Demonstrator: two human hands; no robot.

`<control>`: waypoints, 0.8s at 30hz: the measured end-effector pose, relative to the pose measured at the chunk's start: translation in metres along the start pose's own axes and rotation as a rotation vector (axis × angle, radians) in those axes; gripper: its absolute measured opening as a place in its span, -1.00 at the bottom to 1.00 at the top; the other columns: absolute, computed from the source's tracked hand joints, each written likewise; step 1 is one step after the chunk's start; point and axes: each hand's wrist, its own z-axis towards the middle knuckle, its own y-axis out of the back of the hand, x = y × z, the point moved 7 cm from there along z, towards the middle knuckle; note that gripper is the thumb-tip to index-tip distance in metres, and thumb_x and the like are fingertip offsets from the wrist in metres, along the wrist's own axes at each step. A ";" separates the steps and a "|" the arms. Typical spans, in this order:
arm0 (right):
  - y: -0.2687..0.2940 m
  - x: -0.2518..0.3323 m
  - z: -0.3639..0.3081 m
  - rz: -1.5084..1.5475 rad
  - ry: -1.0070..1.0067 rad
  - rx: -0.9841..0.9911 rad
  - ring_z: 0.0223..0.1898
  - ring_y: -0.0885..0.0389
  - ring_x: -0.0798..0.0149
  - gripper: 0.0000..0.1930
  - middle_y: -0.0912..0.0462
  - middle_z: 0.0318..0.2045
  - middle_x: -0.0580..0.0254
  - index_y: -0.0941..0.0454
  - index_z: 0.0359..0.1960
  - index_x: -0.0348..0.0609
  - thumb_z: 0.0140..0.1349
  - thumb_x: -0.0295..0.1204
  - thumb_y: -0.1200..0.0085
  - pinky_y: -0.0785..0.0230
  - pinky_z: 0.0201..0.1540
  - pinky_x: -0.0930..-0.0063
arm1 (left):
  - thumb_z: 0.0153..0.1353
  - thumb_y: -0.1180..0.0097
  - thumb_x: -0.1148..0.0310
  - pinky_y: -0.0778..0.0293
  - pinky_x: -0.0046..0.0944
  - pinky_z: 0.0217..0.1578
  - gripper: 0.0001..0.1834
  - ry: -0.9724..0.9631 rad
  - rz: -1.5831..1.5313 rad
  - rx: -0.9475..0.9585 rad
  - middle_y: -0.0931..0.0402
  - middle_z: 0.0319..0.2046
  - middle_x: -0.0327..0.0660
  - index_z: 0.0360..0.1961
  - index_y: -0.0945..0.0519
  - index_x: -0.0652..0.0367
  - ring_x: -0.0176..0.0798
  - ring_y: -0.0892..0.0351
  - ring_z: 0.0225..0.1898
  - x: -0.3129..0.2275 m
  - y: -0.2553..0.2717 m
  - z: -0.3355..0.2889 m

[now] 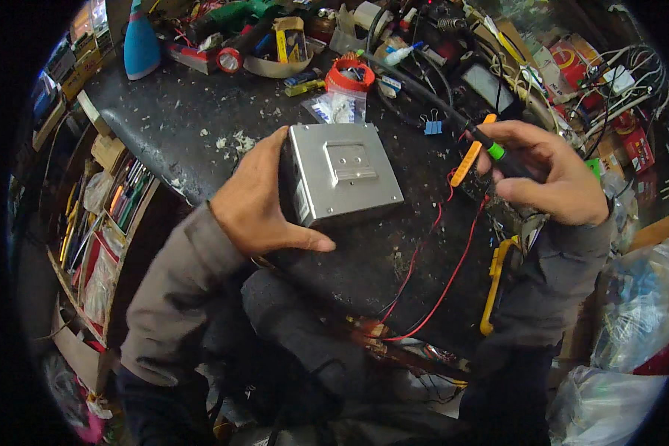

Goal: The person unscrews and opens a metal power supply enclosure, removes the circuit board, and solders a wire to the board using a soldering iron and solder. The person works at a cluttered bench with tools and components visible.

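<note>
A: Where does the metal box (343,172) sit?
B: On the dark bench (178,111), near its front edge, clasped on its left side by the left hand (256,201).

A: Right of the box?
B: The right hand (550,175) closed on a black-and-green soldering iron (453,123); red wires (453,275) trail below it.

A metal box (342,175) sits on the workbench (178,126) near its front edge, the left hand (264,201) against its left side. The right hand (550,175) holds a soldering iron (490,149) right of it. Tape rolls (348,76) lie behind, toward the back edge.
</note>
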 end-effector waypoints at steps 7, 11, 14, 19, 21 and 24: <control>0.031 0.021 -0.039 -0.273 0.233 -0.338 -0.05 -0.59 0.42 -0.54 -0.63 -0.13 0.28 -0.56 0.09 -0.31 0.12 -0.51 -0.30 -0.38 0.10 0.54 | -0.34 -0.61 0.17 -0.24 -0.08 0.31 0.25 0.116 -0.241 -0.060 -0.34 0.18 0.16 0.35 -0.12 0.38 0.11 -0.34 0.27 -0.003 -0.009 -0.009; 0.050 0.044 -0.063 -0.435 0.304 -0.594 -0.15 -0.59 0.47 -0.65 -0.64 -0.21 0.34 -0.59 -0.06 -0.22 0.10 -0.48 -0.35 -0.39 -0.04 0.60 | -0.37 -0.63 0.24 -0.21 -0.11 0.34 0.28 0.096 -0.337 0.073 -0.34 0.20 0.13 0.37 -0.10 0.36 0.06 -0.33 0.30 -0.002 -0.006 -0.016; 0.064 0.064 -0.073 -0.505 0.313 -0.749 -0.22 -0.57 0.50 -0.69 -0.64 -0.25 0.38 -0.60 -0.12 -0.14 0.10 -0.44 -0.40 -0.38 -0.12 0.62 | -0.37 -0.63 0.25 -0.19 -0.10 0.35 0.29 0.075 -0.362 0.108 -0.33 0.22 0.11 0.39 -0.08 0.34 0.06 -0.31 0.32 -0.004 -0.002 -0.018; 0.078 0.093 -0.082 -0.482 0.472 -0.999 -0.30 -0.52 0.50 -0.72 -0.59 -0.32 0.40 -0.58 -0.13 -0.13 0.17 -0.36 -0.35 -0.37 -0.22 0.61 | -0.37 -0.62 0.22 -0.18 -0.07 0.36 0.30 0.076 -0.357 0.067 -0.32 0.23 0.12 0.40 -0.08 0.34 0.08 -0.30 0.33 -0.008 -0.002 -0.023; 0.075 0.102 -0.083 -0.425 0.558 -1.080 -0.34 -0.51 0.50 -0.73 -0.57 -0.34 0.41 -0.57 -0.13 -0.13 0.20 -0.33 -0.33 -0.36 -0.26 0.60 | -0.37 -0.62 0.20 -0.19 -0.07 0.36 0.30 0.078 -0.339 0.034 -0.32 0.24 0.12 0.40 -0.08 0.34 0.09 -0.29 0.33 -0.010 -0.002 -0.028; 0.065 0.114 -0.075 -0.311 0.666 -1.166 -0.39 -0.48 0.51 -0.73 -0.54 -0.38 0.42 -0.56 -0.14 -0.12 0.24 -0.28 -0.30 -0.35 -0.32 0.60 | -0.37 -0.61 0.17 -0.19 -0.06 0.36 0.31 0.079 -0.321 0.000 -0.31 0.24 0.13 0.40 -0.08 0.34 0.10 -0.29 0.33 -0.013 -0.004 -0.037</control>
